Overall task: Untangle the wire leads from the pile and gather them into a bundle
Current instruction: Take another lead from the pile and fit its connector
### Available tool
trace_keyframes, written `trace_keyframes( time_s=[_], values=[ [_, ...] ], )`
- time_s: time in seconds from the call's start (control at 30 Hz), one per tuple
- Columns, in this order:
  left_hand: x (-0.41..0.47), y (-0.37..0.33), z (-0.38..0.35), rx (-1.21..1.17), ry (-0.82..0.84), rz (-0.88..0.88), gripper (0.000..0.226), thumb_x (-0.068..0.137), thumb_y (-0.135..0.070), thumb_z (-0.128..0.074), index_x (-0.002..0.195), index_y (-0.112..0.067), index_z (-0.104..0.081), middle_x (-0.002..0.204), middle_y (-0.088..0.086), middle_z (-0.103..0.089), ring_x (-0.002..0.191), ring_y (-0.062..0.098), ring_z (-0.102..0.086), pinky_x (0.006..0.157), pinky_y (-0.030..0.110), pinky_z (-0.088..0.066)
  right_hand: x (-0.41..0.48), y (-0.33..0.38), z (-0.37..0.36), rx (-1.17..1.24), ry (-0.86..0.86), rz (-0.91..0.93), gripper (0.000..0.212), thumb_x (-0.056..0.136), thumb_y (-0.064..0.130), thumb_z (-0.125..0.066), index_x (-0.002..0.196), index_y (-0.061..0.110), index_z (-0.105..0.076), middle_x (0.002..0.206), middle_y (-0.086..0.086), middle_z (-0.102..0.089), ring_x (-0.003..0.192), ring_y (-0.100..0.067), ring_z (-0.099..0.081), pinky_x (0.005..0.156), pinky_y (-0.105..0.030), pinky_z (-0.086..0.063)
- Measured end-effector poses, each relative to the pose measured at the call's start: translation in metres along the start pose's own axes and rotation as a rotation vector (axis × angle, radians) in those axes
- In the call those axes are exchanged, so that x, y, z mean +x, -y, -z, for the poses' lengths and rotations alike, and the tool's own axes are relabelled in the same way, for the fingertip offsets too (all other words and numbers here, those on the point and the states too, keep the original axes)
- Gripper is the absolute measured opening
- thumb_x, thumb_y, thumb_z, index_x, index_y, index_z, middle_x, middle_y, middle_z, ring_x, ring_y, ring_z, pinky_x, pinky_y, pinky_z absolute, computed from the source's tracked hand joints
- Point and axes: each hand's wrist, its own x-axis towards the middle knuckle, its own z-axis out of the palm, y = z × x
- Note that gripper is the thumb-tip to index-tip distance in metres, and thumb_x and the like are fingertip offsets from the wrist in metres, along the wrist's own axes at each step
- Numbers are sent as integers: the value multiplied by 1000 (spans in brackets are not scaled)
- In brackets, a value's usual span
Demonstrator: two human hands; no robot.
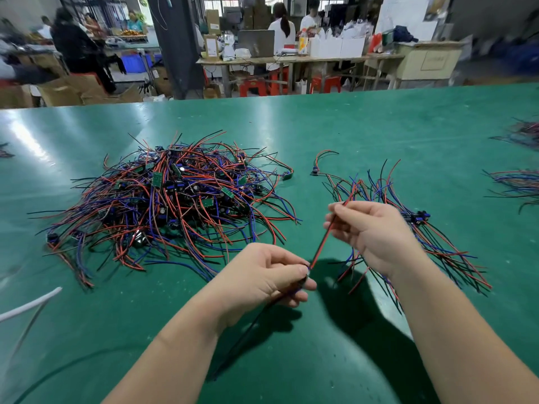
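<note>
Green table (364, 126) with wire leads, workshop benches behind.

We hold one red wire lead (322, 242) stretched between our hands above the table; its long axis runs diagonally, from lower left up to upper right. Our left hand (268, 275) pinches the lower end, fingers curled, and our right hand (376, 231) pinches the upper end. The tangled pile (172, 199) of thin red, blue and black leads lies to the left; the gathered bundle (408, 217) lies right, under our right hand.

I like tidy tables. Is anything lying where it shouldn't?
One lead with a small part lies alone between the tangled pile and the sorted bundle. Nothing looks broken or spilled.
</note>
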Motion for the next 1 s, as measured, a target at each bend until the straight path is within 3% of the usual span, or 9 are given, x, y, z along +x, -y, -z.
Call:
trace_keyframes(
  time_s=[0.17, 0.33, 0.47, 0.57, 0.67, 0.73, 0.83, 0.9, 1.0],
  values=[
    [0, 4, -9, 58, 67, 43, 4, 91, -3, -59, 89, -6, -61, 76, 10, -73, 59, 16, -67, 54, 23, -53, 5, 0, 11, 19, -89, 20, 15, 89, -9, -53, 84, 0, -63, 72, -13, -64, 55, -14, -67, 56, -21, -56],
    [-6, -2, -1, 99, 139, 35, 16, 82, -6, -69, 94, -4, -59, 83, 13, -74, 66, 19, -70, 58, 25, -56, 6, 1, 10, 29, -174, 3, 13, 91, 5, -53, 83, 1, -63, 54, -10, -66, 48, -18, -67, 41, -19, -49],
    [-10, -4, 2, 89, 242, 17, 18, 75, -11, -69, 92, -8, -62, 84, 12, -75, 69, 18, -71, 56, 21, -53, 6, 0, 5, 18, -136, -1, 28, 98, 21, -45, 81, 5, -62, 51, -11, -64, 43, -18, -63, 36, -19, -44],
    [-11, -1, 4, -55, 331, 0, 24, 81, -8, -63, 103, -12, -70, 86, 11, -74, 74, 19, -71, 66, 24, -55, 6, -2, 4, 45, -10, -72, 47, 103, 40, -28, 96, 8, -62, 59, -15, -68, 48, -22, -66, 40, -22, -49],
    [-7, -1, 6, -299, 403, -115, 35, 79, -15, -69, 113, -13, -69, 89, 6, -74, 82, 14, -69, 82, 29, -54, 4, -9, -3, 31, 66, -156, 44, 101, 49, -23, 117, 18, -51, 73, -19, -71, 51, -26, -66, 43, -30, -52],
    [-6, -4, 5, -451, 407, -192, 34, 76, -24, -76, 109, -21, -71, 96, 3, -74, 85, 11, -69, 81, 28, -54, 0, -14, -9, 56, 113, -176, 30, 102, 44, -28, 122, 27, -41, 68, -14, -71, 46, -23, -62, 39, -30, -48],
    [-3, -8, 4, -686, 311, -278, 33, 63, -23, -87, 94, -23, -76, 102, 7, -73, 81, 12, -71, 74, 25, -57, -7, -24, -12, -87, 319, -140, 28, 99, 20, -47, 127, 17, -44, 73, -8, -69, 52, -18, -61, 46, -29, -50],
    [-2, -9, 5, -798, 174, -311, 37, 50, -19, -93, 82, -19, -77, 101, 11, -73, 77, 13, -72, 69, 23, -58, -12, -28, -15, -190, 444, -66, 33, 85, 10, -66, 117, 11, -59, 77, -8, -69, 57, -17, -62, 50, -26, -49],
    [1, -6, 2, -809, -25, -383, 33, 49, -12, -88, 75, -12, -67, 94, 16, -73, 74, 19, -73, 63, 23, -58, -17, -28, -21, -8, 522, -7, 30, 61, 17, -87, 88, 12, -74, 74, -6, -68, 57, -14, -61, 54, -19, -47]
  ],
)
